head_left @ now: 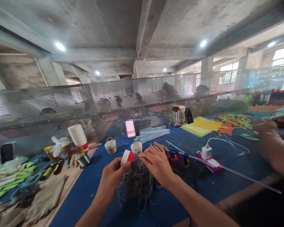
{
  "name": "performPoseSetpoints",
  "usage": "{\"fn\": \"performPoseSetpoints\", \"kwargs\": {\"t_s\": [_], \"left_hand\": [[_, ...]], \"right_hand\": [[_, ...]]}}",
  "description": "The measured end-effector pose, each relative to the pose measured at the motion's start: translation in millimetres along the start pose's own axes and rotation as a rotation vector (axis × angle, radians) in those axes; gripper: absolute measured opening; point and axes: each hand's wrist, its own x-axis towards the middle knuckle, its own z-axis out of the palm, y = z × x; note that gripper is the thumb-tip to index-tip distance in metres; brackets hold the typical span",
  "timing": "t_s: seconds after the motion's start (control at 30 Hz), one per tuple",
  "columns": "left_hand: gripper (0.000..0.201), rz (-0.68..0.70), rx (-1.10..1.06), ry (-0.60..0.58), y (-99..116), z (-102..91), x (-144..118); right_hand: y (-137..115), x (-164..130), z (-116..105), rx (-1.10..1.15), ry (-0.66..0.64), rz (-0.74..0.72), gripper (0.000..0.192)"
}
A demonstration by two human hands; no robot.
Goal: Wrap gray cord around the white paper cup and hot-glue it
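Note:
My left hand point(115, 171) grips a white paper cup with a red band point(127, 157), tilted on its side above the table. The fingers of my right hand point(156, 160) pinch a thin cord at the cup's right side; the cord's end there is hard to make out. Below both hands lies a tangled heap of grey cord point(136, 186). Just behind them stand two small cups with looped handles, a cord-wrapped one point(110, 146) and a whiter one point(136, 147). A dark blue and red glue gun point(177, 160) rests right of my right hand.
A stack of paper cups point(77, 137) and a wire spool point(84, 158) stand at left, near gloves point(46, 198) and scissors point(27, 186). Clear sticks point(153, 134), coloured paper point(201, 126) and a white charger point(206, 152) lie beyond. Another person's arm point(272, 148) reaches in from the right.

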Motion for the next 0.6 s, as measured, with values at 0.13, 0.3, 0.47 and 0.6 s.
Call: {"fn": "performPoseSetpoints", "kwargs": {"t_s": [0.13,0.3,0.47,0.6], "left_hand": [[0.031,-0.008,-0.015,0.006,-1.4,0.6,0.0],[0.029,-0.012,-0.039,-0.006,-2.7,-0.5,0.1],[0.027,-0.026,-0.070,-0.011,-3.7,-1.5,0.1],[0.028,-0.022,-0.074,-0.018,-4.6,-1.4,0.8]], "right_hand": [[0.2,0.2,0.1,-0.001,-0.011,0.002,0.012],[0.4,0.6,-0.2,-0.006,-0.026,0.005,0.012],[0.3,-0.1,-0.2,-0.010,-0.034,0.003,0.012],[0.2,-0.4,0.2,-0.015,-0.034,-0.004,0.012]]}}
